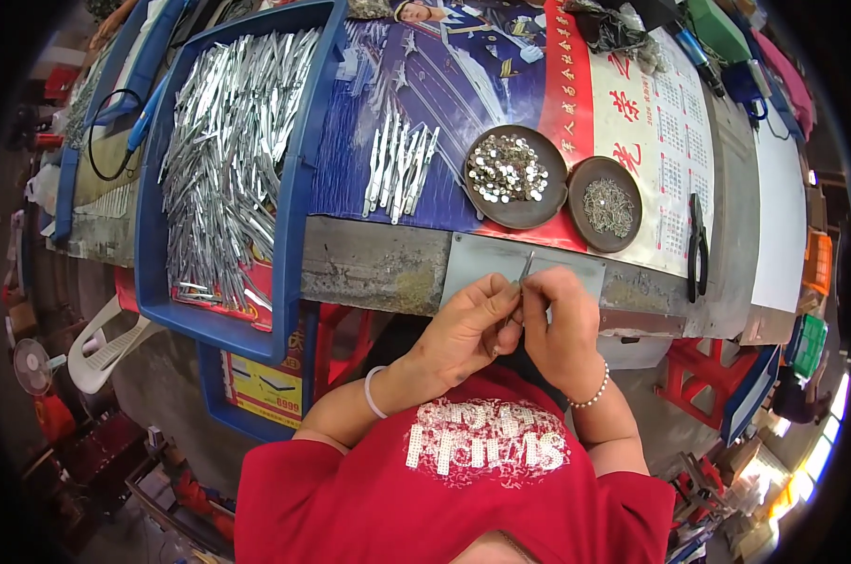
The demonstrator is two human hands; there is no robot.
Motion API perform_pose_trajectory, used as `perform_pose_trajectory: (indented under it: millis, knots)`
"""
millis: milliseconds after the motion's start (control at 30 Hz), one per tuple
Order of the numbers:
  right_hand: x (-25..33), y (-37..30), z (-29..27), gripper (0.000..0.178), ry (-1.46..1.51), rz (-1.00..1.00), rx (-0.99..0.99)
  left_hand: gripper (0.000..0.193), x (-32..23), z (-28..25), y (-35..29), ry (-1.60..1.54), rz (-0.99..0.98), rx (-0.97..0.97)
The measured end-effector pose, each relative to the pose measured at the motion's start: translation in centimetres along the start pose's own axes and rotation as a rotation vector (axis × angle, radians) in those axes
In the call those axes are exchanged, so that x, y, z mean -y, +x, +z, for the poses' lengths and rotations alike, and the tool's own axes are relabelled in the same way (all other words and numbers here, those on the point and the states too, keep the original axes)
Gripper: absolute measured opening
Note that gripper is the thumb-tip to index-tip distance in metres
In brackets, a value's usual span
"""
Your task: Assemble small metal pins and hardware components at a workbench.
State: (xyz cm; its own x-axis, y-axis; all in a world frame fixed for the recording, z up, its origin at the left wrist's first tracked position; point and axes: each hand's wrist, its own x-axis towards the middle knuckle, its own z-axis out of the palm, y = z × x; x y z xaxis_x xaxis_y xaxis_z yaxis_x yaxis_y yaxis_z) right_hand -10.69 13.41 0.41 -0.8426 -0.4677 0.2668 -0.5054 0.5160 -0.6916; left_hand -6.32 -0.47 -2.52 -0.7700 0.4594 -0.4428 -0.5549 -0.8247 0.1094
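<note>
Both hands meet just in front of the bench edge, above a grey metal plate [477, 266]. My left hand [468, 329] is closed, thumb against fingers, on a slim pointed metal piece [528, 267] whose tip sticks up between the hands. Against it, my right hand [562, 324] pinches with its fingertips; what lies inside them is hidden. Beyond the hands stand a brown dish of small round silvery discs [508, 169] and a smaller dish of tiny metal pins [609, 209]. Several slim silver metal pieces [402, 172] lie in a row to the left.
A blue tray [148, 235] heaped with slim metal strips [237, 141] stands at the left, overhanging the bench edge. Black-handled pliers [697, 249] lie on the right. A printed poster [670, 141] covers part of the bench. Red stools [707, 376] stand below.
</note>
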Motion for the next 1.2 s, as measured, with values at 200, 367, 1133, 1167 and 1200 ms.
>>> perform_pose_trajectory:
  millis: [200,367,1133,1167,1200]
  knots:
    - [1.4,-0.7,-1.6,0.022,0.463,0.442,0.058,0.017,0.4,0.4,-1.3,0.212,0.089,0.031]
    - [0.1,-2.8,-1.3,0.013,0.532,0.276,0.038,0.019,1.3,0.3,-1.9,0.034,-0.050,0.125]
    - [1.2,-5.1,0.7,0.011,0.508,0.263,0.012,0.017,2.9,-1.3,-3.8,-0.002,-0.009,0.089]
    - [1.0,-4.7,0.5,0.010,0.710,0.323,0.076,0.017,2.8,-1.2,-3.9,0.018,-0.007,0.089]
    - [0.8,-4.6,0.4,0.010,0.911,0.383,0.142,0.017,2.8,-1.2,-4.0,0.037,-0.005,0.089]
